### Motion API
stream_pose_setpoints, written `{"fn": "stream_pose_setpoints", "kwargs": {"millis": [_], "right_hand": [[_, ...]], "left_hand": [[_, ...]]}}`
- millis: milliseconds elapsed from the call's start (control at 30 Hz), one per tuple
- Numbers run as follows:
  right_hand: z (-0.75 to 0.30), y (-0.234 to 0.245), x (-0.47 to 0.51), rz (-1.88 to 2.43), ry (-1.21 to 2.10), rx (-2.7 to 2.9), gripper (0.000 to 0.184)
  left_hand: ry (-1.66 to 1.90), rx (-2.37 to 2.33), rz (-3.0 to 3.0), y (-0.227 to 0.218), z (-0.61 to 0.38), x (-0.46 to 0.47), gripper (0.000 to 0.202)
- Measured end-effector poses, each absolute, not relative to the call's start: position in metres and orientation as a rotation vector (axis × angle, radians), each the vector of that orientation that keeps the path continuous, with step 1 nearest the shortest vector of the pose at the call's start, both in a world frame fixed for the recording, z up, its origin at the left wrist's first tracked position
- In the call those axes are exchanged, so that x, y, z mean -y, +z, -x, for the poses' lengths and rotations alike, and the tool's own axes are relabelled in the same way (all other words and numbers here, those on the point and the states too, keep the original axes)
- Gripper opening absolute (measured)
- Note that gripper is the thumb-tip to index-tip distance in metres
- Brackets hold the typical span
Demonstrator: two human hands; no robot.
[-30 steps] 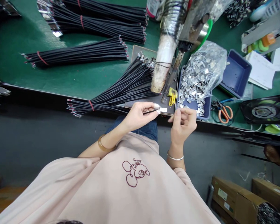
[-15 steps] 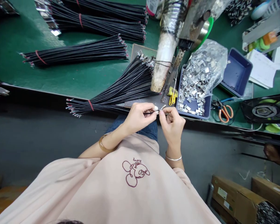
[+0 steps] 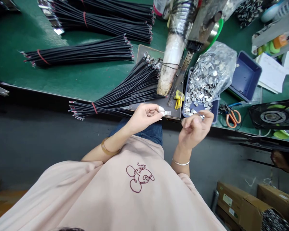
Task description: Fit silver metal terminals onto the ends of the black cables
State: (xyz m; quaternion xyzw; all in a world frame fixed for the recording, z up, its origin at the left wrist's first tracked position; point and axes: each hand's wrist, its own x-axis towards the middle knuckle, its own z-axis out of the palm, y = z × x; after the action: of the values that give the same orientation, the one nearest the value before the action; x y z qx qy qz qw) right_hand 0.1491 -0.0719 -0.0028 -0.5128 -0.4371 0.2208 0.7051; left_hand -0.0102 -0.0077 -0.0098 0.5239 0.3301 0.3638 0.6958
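My left hand [image 3: 148,117] pinches between thumb and index finger, with white covers on the fingertips. From that pinch sticks a small flat silver connector [image 3: 168,113], pointing right; what lies behind it is hidden by the fingers. At the front of the blue tray [image 3: 215,112] is my right hand [image 3: 195,128], its fingers curled. A bit of metal shows by its fingertips, though I cannot tell whether it is gripped. Loose metal shells [image 3: 199,93] fill the tray, partly inside a clear bag [image 3: 219,61]. Behind my left hand fans a bundle of black cables [image 3: 125,89].
More tied cable bundles [image 3: 82,53] lie at the back left. A white-wrapped nozzle [image 3: 167,70] hangs over the work plate [image 3: 144,107]. Yellow clippers [image 3: 179,101] lie left of the tray, orange-handled pliers [image 3: 233,118] right of it. A second blue tray [image 3: 247,73] stands behind.
My right hand has left the connector and moved right to the tray's front edge. My left hand stays in nearly the same place, and the connector's silver end now shows fully.
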Motion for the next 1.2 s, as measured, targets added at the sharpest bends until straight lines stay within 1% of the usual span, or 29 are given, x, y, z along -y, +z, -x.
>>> {"fn": "stream_pose_setpoints", "kwargs": {"millis": [33, 100, 233, 333, 467, 700, 900, 1133, 1200], "right_hand": [[-0.148, -0.001, 0.074, 1.186, 0.447, 0.994, 0.010], [-0.145, 0.000, 0.079, 1.335, 0.376, 1.057, 0.013], [-0.138, -0.007, 0.080, 1.497, 0.255, 1.284, 0.003], [-0.137, -0.015, 0.076, 1.498, 0.189, 1.440, 0.001], [-0.137, -0.019, 0.070, 1.482, 0.206, 1.433, 0.004], [-0.136, -0.009, 0.067, 1.456, 0.203, 1.445, 0.009], [-0.138, -0.010, 0.072, 1.406, 0.240, 1.497, 0.012], [-0.144, -0.010, 0.080, 1.496, 0.312, 1.434, 0.005], [-0.146, -0.004, 0.081, 1.501, 0.220, 1.320, 0.006]], "left_hand": [[0.823, -0.739, -1.147, -0.010, 0.009, 0.007, 0.014], [0.846, -0.746, -1.121, -0.011, 0.007, 0.006, 0.013], [0.881, -0.761, -1.103, -0.013, 0.003, 0.005, 0.014], [0.913, -0.772, -1.093, -0.017, 0.001, 0.003, 0.015], [0.942, -0.793, -1.079, -0.019, -0.002, 0.000, 0.013], [0.970, -0.784, -1.096, -0.016, -0.002, -0.003, 0.015], [0.915, -0.788, -1.085, -0.013, -0.001, -0.002, 0.016], [0.846, -0.806, -1.170, -0.010, 0.000, 0.002, 0.011], [0.803, -0.785, -1.283, -0.011, 0.004, 0.005, 0.011]]}}
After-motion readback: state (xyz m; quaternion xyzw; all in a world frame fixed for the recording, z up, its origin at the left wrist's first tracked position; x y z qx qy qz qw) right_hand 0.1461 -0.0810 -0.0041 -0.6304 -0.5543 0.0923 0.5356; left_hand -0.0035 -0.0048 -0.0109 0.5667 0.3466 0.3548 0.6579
